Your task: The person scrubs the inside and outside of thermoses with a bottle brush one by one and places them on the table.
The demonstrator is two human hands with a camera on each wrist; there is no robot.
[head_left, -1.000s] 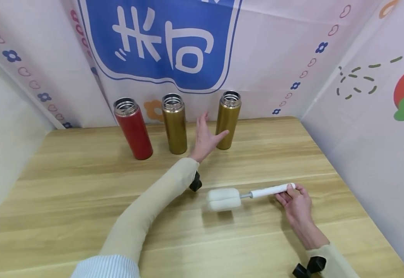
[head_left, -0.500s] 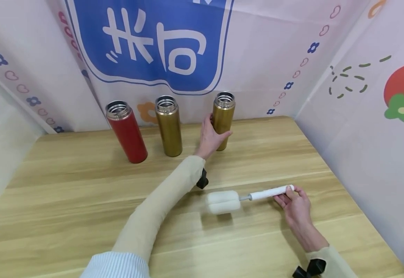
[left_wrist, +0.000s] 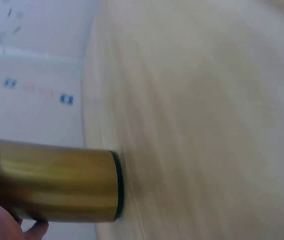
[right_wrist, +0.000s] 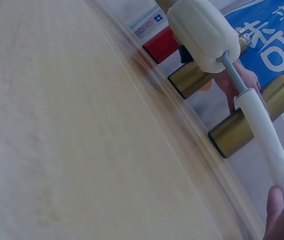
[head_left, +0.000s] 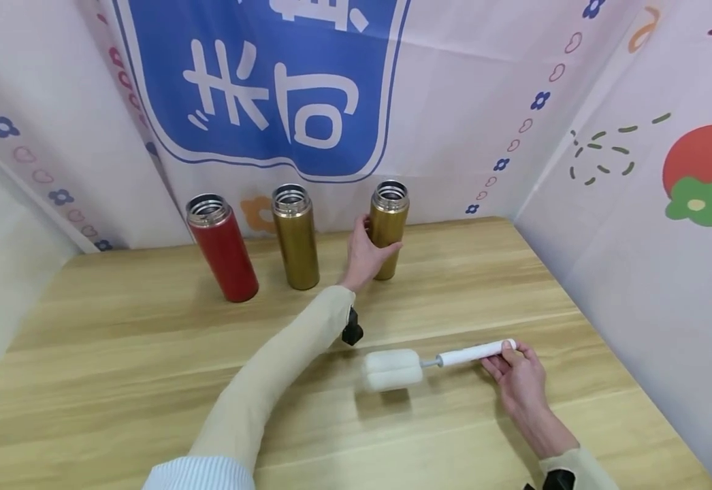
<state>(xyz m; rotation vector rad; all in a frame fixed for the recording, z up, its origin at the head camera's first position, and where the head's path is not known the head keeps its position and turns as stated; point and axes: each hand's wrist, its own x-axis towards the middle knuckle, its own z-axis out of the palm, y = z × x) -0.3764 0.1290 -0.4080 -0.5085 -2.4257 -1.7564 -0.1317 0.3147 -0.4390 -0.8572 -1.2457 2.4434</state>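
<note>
Wood-grain worktop | left hand grips rightmost gold bottle | right hand pinches sponge brush by handle | middle gold bottle, red bottle upright

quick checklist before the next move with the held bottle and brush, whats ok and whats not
1. Left hand wrapped round the rightmost gold bottle: ok.
2. That bottle upright: ok.
3. Its mouth uncapped: ok.
4. Right hand holding the brush handle: ok, near its end.
5. Sponge head at the bottle mouth: not ok, apart from it.
6. Bottle's inside clean: cannot tell, too little shows.
</note>
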